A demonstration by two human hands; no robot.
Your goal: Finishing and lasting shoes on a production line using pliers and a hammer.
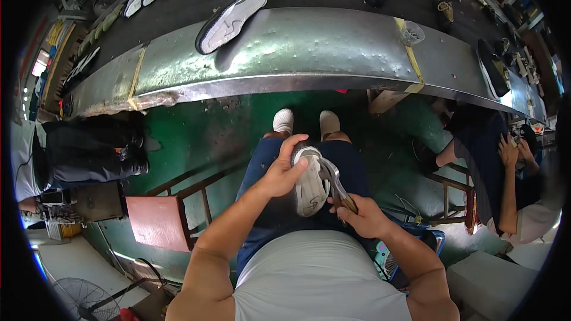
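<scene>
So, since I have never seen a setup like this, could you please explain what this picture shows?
There is no machine arm here, just a person's two bare hands. The picture comes from a wide fisheye camera on their head, looking down, so straight edges bend. The left hand holds a pale shoe above the lap; the right hand grips a pincer-like metal tool against its side. On the metal ledge ahead lie a white shoe with a dark sole and a clear cup. The arm at far right belongs to someone else.
</scene>
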